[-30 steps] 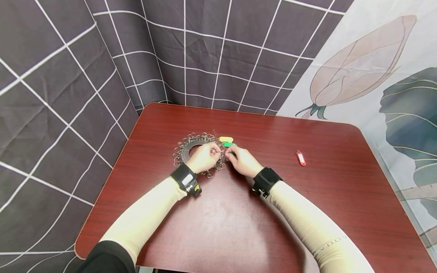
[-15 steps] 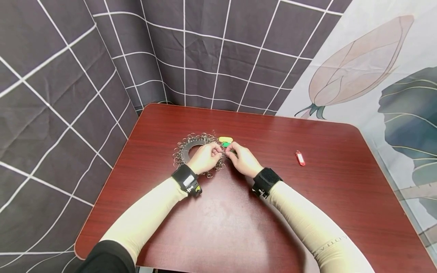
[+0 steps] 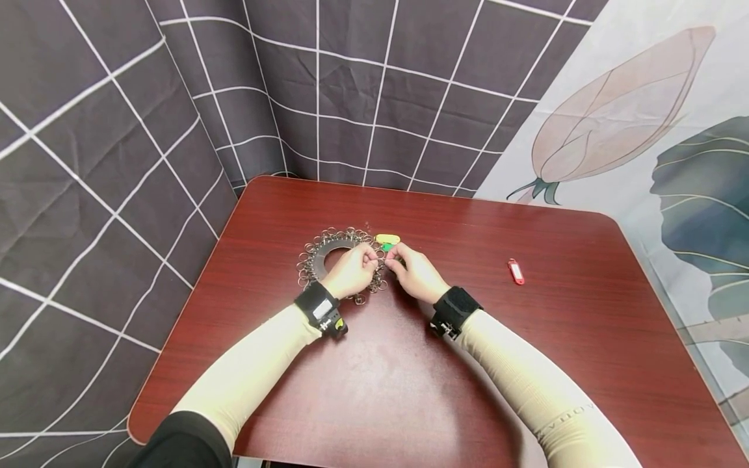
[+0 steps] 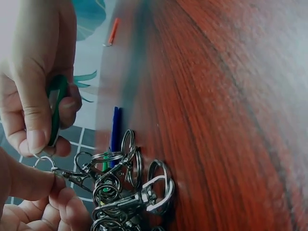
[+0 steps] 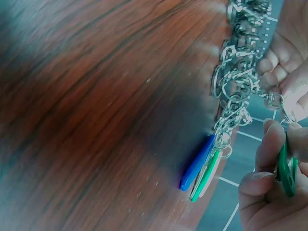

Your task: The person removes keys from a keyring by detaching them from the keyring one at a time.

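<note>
A dark ring-shaped holder (image 3: 318,255) hung with several metal clasps and key rings (image 4: 130,187) lies on the red-brown table (image 3: 409,390). My left hand (image 3: 368,261) rests on its right side and pinches one clasp (image 4: 67,176) between thumb and finger. Close beside it, my right hand (image 3: 395,260) pinches a green key tag (image 4: 56,114) by its small ring, held up to that clasp. In the right wrist view the green tag (image 5: 287,169) stands edge-on between my fingers. A yellow tag (image 3: 387,239) lies just beyond both hands.
A blue tag (image 5: 197,163) and another green tag (image 5: 207,176) hang from the cluster of clasps (image 5: 236,77). A red key tag (image 3: 515,271) lies alone to the right. Grid-patterned cloth and a flower-print cloth hang behind the table's far edge.
My right hand has moved a little to the left, bringing the green tag up against the clasp that my left hand pinches. The left hand has stayed in place.
</note>
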A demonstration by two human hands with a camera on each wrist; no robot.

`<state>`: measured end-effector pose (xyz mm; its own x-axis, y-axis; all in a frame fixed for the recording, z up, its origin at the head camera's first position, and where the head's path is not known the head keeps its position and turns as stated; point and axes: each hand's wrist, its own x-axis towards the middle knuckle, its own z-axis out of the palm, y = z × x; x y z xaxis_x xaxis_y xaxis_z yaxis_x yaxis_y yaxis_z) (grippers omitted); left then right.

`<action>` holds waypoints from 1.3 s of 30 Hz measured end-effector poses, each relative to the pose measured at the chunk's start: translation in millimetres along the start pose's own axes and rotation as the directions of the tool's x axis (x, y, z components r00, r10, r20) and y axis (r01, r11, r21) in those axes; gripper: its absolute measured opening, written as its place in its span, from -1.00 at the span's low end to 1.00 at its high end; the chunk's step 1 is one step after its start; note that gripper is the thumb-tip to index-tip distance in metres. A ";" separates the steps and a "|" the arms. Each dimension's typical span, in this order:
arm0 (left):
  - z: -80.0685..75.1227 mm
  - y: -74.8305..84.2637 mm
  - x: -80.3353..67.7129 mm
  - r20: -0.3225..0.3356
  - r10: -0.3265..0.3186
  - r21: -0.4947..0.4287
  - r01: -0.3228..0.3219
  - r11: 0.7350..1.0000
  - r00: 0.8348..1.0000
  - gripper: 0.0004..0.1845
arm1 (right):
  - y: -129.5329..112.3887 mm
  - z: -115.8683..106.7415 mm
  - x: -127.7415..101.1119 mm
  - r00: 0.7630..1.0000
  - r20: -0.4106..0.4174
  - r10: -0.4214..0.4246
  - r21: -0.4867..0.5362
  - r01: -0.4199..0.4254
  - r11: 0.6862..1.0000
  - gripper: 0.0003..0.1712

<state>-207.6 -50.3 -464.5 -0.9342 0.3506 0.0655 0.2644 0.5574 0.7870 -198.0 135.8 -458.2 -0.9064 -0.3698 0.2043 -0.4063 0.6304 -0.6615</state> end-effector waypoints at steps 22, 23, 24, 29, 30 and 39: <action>-5.4 16.3 -7.8 -0.042 0.146 0.157 -0.138 0.978 0.988 -0.92 | -4.9 -2.5 6.7 0.998 0.003 0.061 0.015 -0.061 0.998 -0.91; -5.5 16.2 -8.1 -0.033 0.139 0.153 -0.133 0.979 0.990 -0.93 | -4.7 -3.0 6.5 0.998 0.010 0.065 0.031 -0.065 0.997 -0.91; -5.7 16.0 -8.5 -0.023 0.130 0.145 -0.125 0.982 0.991 -0.93 | -4.6 -3.5 6.3 0.997 0.017 0.074 0.051 -0.075 0.996 -0.92; -3.8 13.4 -8.8 0.030 0.066 0.037 -0.067 0.997 0.997 -0.89 | -2.0 -3.4 4.1 0.995 0.034 0.093 0.123 -0.097 0.988 -0.93; -3.1 12.1 -8.4 0.040 0.056 0.011 -0.057 0.998 0.998 -0.89 | -2.0 -3.1 4.1 0.995 0.031 0.096 0.126 -0.099 0.987 -0.93; 0.4 7.0 -7.7 -0.011 -0.053 -0.171 0.050 0.984 0.999 -0.93 | -1.0 1.8 3.2 0.997 0.014 0.072 0.093 -0.073 0.993 -0.93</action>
<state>-198.5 -48.8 -459.8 -0.9493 0.3128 0.0306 0.1726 0.4374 0.8825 -200.2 132.8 -458.2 -0.9317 -0.3325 0.1463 -0.3264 0.5893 -0.7390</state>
